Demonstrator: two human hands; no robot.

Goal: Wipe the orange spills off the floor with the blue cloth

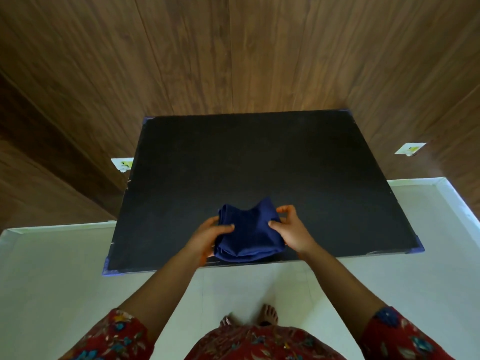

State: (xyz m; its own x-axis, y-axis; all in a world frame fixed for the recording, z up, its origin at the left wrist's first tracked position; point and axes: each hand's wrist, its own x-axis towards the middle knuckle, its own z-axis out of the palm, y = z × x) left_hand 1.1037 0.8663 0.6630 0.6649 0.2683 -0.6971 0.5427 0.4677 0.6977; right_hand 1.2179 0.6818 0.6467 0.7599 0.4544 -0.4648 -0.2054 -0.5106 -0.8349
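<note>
1. The blue cloth [248, 229], folded into a thick wad, sits in my grip above the near edge of the black tabletop [259, 157].
2. My left hand [207, 236] clasps its left side, thumb laid on top.
3. My right hand [292, 228] pinches its right side, thumb on the fabric, fingers curled behind.
4. Beyond the tabletop I see a wood-panelled wall [233, 53]; the pale floor [52, 268] lies around it, with my bare feet [268, 314] below.

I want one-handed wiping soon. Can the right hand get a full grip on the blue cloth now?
Probably yes: the right hand already touches the blue cloth at its edge, nothing lies between, though the left hand holds the other side.
</note>
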